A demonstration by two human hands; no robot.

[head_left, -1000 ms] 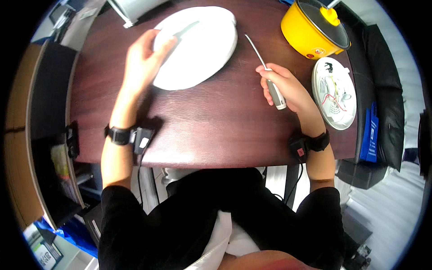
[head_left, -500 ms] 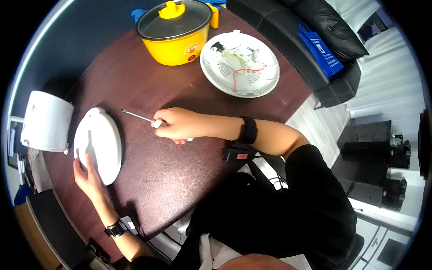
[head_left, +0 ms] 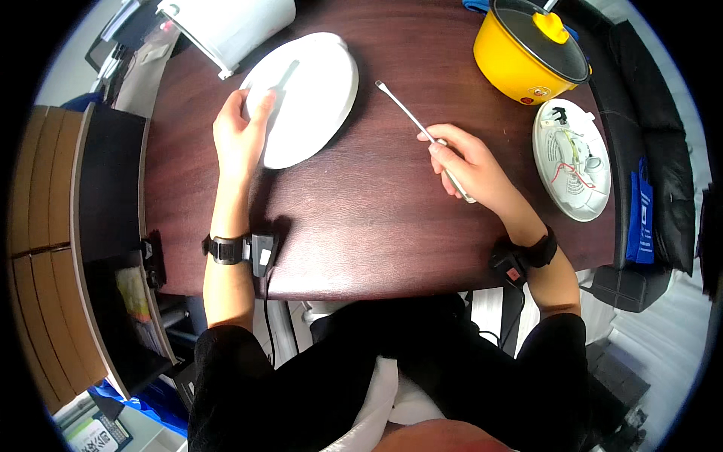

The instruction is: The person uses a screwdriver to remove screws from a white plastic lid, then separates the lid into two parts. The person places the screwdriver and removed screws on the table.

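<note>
A white round disc-shaped part (head_left: 312,105) with a smooth face and a grey streak across it is at the upper left of the table. My left hand (head_left: 239,135) grips its near left rim, the thumb over the face and the other fingers partly hidden at the edge. In my right hand (head_left: 471,162) is a screwdriver (head_left: 410,114) with a long metal shaft and a pale handle. Its flat tip points up and left, a little to the right of the disc and apart from it.
A white cylindrical container (head_left: 237,26) lies beyond the disc. To the right are a yellow pot (head_left: 512,56) with a dark lid and an open white round housing (head_left: 542,162) holding loose wires. A black sofa (head_left: 663,98) borders the table; a shelf unit (head_left: 113,188) stands left.
My view has turned left, so the table's things appear farther right and rotated. My left hand stays on the disc, and my right hand still holds the screwdriver near it.
</note>
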